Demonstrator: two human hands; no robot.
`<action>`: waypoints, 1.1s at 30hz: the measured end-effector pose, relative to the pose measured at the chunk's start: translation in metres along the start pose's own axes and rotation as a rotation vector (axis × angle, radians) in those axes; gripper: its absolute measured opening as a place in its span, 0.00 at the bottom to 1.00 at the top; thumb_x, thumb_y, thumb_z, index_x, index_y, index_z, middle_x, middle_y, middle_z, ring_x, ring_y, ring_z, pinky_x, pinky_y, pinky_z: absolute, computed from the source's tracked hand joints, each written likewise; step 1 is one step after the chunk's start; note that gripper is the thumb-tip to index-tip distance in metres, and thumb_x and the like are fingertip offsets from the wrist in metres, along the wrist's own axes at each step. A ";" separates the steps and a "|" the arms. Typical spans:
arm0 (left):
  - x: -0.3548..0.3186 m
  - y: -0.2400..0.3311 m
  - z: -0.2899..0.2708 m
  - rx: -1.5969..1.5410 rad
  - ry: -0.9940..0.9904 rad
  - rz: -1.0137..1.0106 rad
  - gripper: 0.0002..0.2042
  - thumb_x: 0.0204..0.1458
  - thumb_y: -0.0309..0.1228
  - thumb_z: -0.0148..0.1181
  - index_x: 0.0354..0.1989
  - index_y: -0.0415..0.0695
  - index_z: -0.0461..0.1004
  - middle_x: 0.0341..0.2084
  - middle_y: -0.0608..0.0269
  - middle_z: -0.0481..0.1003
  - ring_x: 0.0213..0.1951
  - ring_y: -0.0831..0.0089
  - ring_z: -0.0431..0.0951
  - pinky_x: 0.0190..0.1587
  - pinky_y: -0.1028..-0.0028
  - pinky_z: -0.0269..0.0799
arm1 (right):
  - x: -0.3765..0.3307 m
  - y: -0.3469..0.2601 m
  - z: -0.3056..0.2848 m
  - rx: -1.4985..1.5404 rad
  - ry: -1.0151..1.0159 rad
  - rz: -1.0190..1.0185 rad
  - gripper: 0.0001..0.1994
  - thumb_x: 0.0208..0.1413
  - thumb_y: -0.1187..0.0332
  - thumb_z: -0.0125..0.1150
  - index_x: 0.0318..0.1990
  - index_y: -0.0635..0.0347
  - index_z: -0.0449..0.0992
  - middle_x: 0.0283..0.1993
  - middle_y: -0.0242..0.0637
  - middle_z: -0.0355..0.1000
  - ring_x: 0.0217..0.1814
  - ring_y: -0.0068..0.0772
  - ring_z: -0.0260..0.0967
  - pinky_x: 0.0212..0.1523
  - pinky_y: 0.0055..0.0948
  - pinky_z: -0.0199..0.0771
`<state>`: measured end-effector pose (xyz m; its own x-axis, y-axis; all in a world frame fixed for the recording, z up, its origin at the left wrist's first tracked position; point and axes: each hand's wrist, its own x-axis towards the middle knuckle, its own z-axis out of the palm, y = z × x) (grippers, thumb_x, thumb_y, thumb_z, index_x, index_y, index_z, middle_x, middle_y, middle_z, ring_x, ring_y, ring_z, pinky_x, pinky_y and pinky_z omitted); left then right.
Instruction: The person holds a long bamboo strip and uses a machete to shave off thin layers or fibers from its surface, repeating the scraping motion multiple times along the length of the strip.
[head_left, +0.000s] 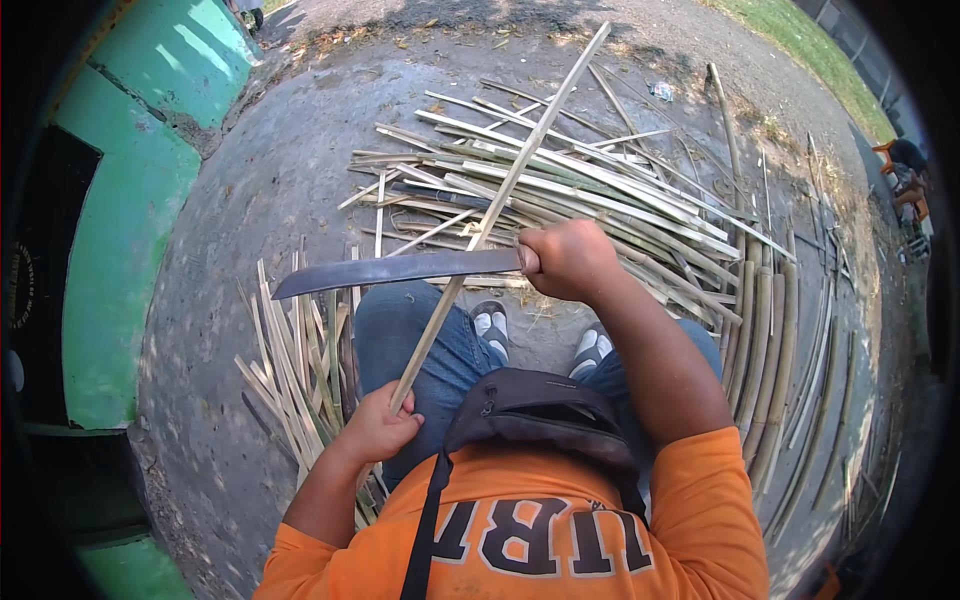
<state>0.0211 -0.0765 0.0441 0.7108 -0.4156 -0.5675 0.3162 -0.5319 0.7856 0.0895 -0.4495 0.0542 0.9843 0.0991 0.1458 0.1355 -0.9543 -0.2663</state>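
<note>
My left hand is closed round the near end of a long, pale bamboo strip, which slants up and away to the right. My right hand grips the handle of a machete. Its dark, wide blade points left and lies across the strip, above my left knee. A small curl of shaving shows on the strip just beyond the blade. Most of the machete's handle is hidden inside my fist.
Ahead of my feet lies a heap of split bamboo strips. More strips are piled by my left leg. Whole bamboo poles lie to the right. A green wall stands at the left. Another person is at the far right.
</note>
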 end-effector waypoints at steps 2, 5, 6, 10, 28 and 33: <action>0.003 0.000 -0.001 0.013 -0.008 0.026 0.10 0.53 0.23 0.66 0.36 0.44 0.68 0.22 0.75 0.66 0.24 0.87 0.65 0.25 0.79 0.61 | -0.003 -0.008 0.008 0.063 0.052 -0.225 0.05 0.46 0.63 0.64 0.27 0.50 0.75 0.22 0.37 0.74 0.27 0.49 0.76 0.31 0.48 0.75; 0.002 -0.002 -0.001 0.032 -0.013 0.044 0.10 0.54 0.23 0.66 0.36 0.44 0.68 0.22 0.75 0.67 0.24 0.87 0.65 0.25 0.79 0.61 | -0.001 -0.007 0.011 0.010 0.056 -0.217 0.05 0.45 0.62 0.64 0.27 0.49 0.76 0.22 0.37 0.75 0.27 0.48 0.76 0.30 0.46 0.75; 0.001 -0.003 0.000 0.041 0.006 0.061 0.10 0.53 0.23 0.66 0.36 0.44 0.68 0.22 0.75 0.67 0.24 0.87 0.65 0.25 0.79 0.61 | 0.003 -0.001 0.011 0.013 0.058 -0.206 0.05 0.47 0.61 0.64 0.28 0.49 0.78 0.24 0.37 0.77 0.29 0.47 0.78 0.32 0.45 0.77; 0.003 0.010 0.002 -0.020 -0.006 -0.002 0.10 0.53 0.24 0.67 0.35 0.45 0.68 0.23 0.75 0.67 0.25 0.86 0.65 0.26 0.79 0.62 | 0.009 0.035 0.016 0.016 0.031 0.124 0.06 0.51 0.60 0.64 0.31 0.49 0.81 0.27 0.40 0.79 0.34 0.50 0.79 0.37 0.49 0.79; 0.002 0.005 0.004 0.046 0.034 0.040 0.10 0.53 0.24 0.66 0.35 0.45 0.68 0.23 0.75 0.67 0.25 0.86 0.65 0.26 0.79 0.62 | 0.009 0.030 0.011 0.094 0.054 0.165 0.07 0.56 0.64 0.57 0.32 0.54 0.79 0.28 0.48 0.76 0.35 0.58 0.76 0.39 0.55 0.76; 0.003 0.007 0.000 0.026 0.008 0.013 0.10 0.53 0.24 0.67 0.35 0.45 0.68 0.23 0.75 0.67 0.25 0.86 0.65 0.26 0.79 0.62 | 0.001 0.023 0.008 0.138 0.158 0.000 0.06 0.52 0.63 0.62 0.31 0.52 0.78 0.25 0.45 0.76 0.31 0.55 0.76 0.34 0.52 0.76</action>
<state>0.0255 -0.0817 0.0482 0.7200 -0.4166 -0.5550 0.2904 -0.5454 0.7863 0.0947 -0.4689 0.0412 0.9558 0.0435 0.2909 0.1607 -0.9055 -0.3926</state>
